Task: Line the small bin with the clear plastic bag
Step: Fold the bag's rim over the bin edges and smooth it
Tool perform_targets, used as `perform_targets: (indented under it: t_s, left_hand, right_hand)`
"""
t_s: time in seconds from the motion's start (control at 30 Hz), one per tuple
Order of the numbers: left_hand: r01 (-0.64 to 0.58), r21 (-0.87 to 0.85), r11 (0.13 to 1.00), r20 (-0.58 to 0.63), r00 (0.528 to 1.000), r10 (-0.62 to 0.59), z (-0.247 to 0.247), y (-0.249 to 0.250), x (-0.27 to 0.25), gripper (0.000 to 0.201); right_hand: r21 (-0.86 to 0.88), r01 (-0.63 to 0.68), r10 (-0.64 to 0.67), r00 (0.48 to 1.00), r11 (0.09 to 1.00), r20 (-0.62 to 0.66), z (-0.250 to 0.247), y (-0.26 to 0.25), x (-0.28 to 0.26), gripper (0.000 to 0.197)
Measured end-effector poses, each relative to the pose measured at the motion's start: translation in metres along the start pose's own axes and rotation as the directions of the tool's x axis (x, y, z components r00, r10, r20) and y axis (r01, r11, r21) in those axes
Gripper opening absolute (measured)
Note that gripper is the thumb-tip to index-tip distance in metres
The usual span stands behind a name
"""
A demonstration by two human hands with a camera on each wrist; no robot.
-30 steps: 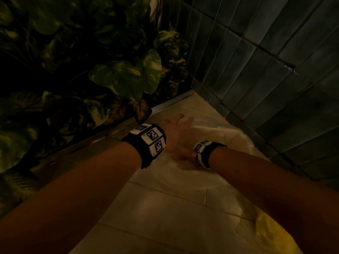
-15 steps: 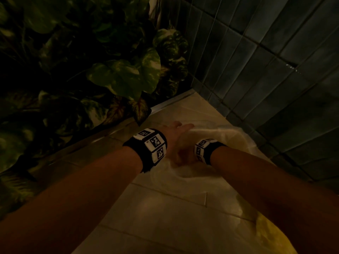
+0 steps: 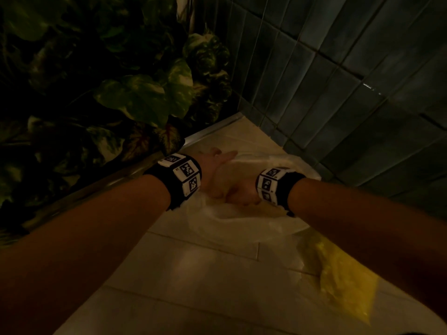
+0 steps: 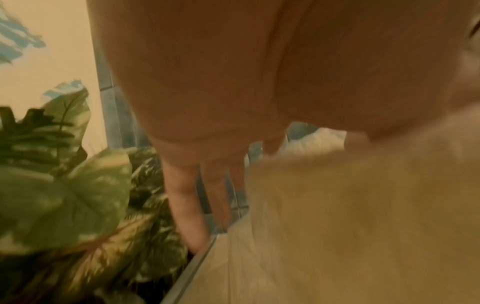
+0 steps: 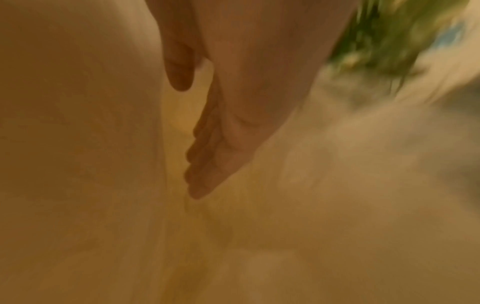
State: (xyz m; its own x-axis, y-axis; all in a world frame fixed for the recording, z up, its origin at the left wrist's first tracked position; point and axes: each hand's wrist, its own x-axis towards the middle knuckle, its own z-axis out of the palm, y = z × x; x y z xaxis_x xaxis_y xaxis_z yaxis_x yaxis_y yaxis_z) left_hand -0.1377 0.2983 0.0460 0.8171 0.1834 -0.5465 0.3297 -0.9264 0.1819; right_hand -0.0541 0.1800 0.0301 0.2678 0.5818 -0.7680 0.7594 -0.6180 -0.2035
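Note:
A clear plastic bag lies crumpled and spread open in the floor corner, over a pale rounded shape that may be the small bin; the bag hides most of it. My left hand reaches over the bag's far side with straight fingers, gripping nothing. My right hand is down in the bag's mouth. In the right wrist view its fingers are straight and together, flat against the plastic, with the thumb apart.
Large-leaved plants crowd the left side behind a metal floor strip. A green tiled wall closes the right. Something yellow and crumpled lies on the pale floor tiles near my right forearm.
My hands have drawn slightly apart inside the bag's mouth. The back of my right hand, tucked under the left before, now shows. The plastic has shifted around them.

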Motion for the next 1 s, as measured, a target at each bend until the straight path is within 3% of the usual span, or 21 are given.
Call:
perform_targets:
  t_s: [0.07,0.13,0.23,0.27,0.37,0.43,0.5,0.63,0.83,0.9,0.97,1.0]
  left_hand:
    - [-0.009,0.051,0.999,-0.069,0.998,0.013,-0.002,0.004,-0.005,0.115]
    - [-0.023,0.097,0.995,-0.226,0.973,0.045,-0.009,0.014,-0.020,0.096]
    - [-0.218,0.148,0.965,-0.385,0.886,0.260,-0.010,0.028,-0.038,0.055]
    - [-0.294,0.146,0.945,-0.360,0.873,0.328,-0.005,0.034,-0.043,0.050]
    - [-0.310,0.061,0.949,-0.071,0.947,0.314,0.023,0.052,-0.051,0.071]
    - [-0.301,0.222,0.927,0.075,0.954,0.292,0.041,0.054,-0.048,0.072]
    - [-0.294,0.331,0.897,0.114,0.956,0.271,0.050,0.048,-0.045,0.060]
    - [-0.255,0.511,0.821,0.098,0.966,0.239,0.052,0.042,-0.047,0.043]
    - [-0.213,0.633,0.744,0.125,0.977,0.173,0.046,0.046,-0.049,0.063]
    - [-0.197,0.562,0.804,0.134,0.980,0.146,0.043,0.047,-0.053,0.073]
    - [-0.171,0.251,0.953,0.072,0.985,0.158,0.029,0.048,-0.060,0.067]
    - [-0.164,0.075,0.984,-0.012,0.986,0.165,0.020,0.046,-0.061,0.058]
  right_hand:
    - [0.073,-0.017,0.011,0.997,0.997,0.082,-0.004,0.005,-0.009,0.043]
    - [0.063,-0.010,0.007,0.999,0.998,0.053,-0.009,0.009,-0.022,0.044]
    - [-0.034,0.054,-0.055,0.997,0.998,-0.047,-0.015,0.022,-0.054,0.042]
    - [-0.047,0.082,-0.085,0.993,0.996,-0.078,-0.012,0.028,-0.067,0.041]
    - [-0.093,0.116,-0.124,0.989,0.989,-0.085,0.006,0.055,-0.090,0.051]
    - [-0.250,0.099,-0.123,0.989,0.963,-0.083,0.024,0.071,-0.091,0.062]
    - [-0.370,0.063,-0.106,0.990,0.927,-0.098,0.038,0.083,-0.085,0.058]
    - [-0.452,-0.032,-0.072,0.975,0.891,-0.211,0.053,0.095,-0.081,0.041]
    - [-0.514,-0.020,-0.144,0.950,0.858,-0.277,0.058,0.101,-0.080,0.046]
    - [-0.432,0.054,-0.172,0.955,0.900,-0.240,0.055,0.102,-0.084,0.053]
    - [-0.237,0.133,-0.201,0.936,0.962,-0.289,0.043,0.101,-0.097,0.050]
    - [-0.138,0.168,-0.208,0.905,0.976,-0.372,0.034,0.100,-0.104,0.044]
